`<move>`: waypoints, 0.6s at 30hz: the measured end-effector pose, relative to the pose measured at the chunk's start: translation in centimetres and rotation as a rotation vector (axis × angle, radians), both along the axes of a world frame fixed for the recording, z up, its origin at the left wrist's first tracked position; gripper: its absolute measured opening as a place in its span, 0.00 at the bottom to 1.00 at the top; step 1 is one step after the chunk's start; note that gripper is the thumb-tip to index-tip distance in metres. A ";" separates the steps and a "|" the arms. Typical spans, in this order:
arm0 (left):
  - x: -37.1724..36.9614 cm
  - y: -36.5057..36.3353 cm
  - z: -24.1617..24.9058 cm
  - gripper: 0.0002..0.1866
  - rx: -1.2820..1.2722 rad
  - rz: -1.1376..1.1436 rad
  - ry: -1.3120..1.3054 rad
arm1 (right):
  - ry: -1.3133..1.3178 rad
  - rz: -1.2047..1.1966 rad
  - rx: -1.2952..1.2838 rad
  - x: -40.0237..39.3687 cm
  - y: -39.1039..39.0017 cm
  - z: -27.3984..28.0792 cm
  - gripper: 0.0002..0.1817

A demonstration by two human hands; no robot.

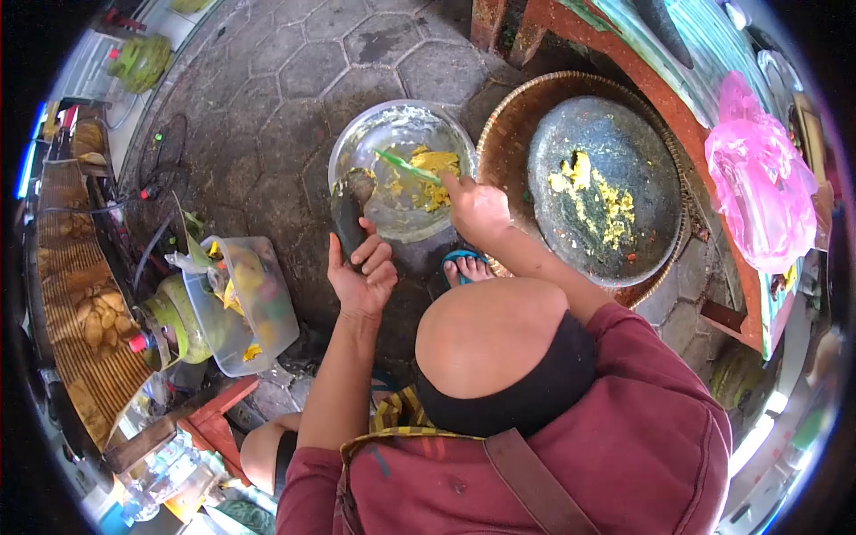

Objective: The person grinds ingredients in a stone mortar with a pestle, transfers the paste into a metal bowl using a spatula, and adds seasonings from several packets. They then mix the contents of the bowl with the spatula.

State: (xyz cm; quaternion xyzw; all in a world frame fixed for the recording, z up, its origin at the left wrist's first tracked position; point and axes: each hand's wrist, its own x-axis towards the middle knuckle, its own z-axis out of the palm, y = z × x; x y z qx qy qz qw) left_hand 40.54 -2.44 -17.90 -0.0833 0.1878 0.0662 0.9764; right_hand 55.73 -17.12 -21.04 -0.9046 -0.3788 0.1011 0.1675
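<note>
My left hand (pixel 364 275) is wrapped round a dark stone pestle (pixel 349 214), held at the near left rim of a metal bowl (pixel 349 138). Yellow residue sticks to the pestle's upper end. My right hand (pixel 480 211) is closed on a flat green strip (pixel 408 166), perhaps a piece of leaf, that reaches over the bowl. Yellow paste (pixel 435 163) lies in the bowl beside the strip, with smears on the walls. To the right, a round stone mortar (pixel 557 209) bears crushed yellow bits (pixel 615 214).
The mortar sits in a woven tray (pixel 501 134). A clear plastic tub (pixel 276 308) with yellow pieces stands at left, by a green gas cylinder (pixel 169 312). A bench (pixel 615 62) with a pink plastic bag (pixel 758 178) borders the right. Hexagonal paving (pixel 267 116) forms the floor.
</note>
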 end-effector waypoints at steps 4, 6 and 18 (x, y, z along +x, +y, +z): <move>0.1 -0.3 0.1 0.24 -0.033 0.033 -0.008 | 0.022 0.014 0.232 -2.4 -0.7 -1.1 0.21; 0.2 -0.3 0.5 0.23 -0.060 0.059 -0.014 | 0.109 0.043 0.198 -2.8 -1.5 -1.5 0.22; -5.7 4.4 9.6 0.23 0.401 -0.182 0.037 | 0.136 -0.818 -0.386 5.8 -28.0 0.6 0.15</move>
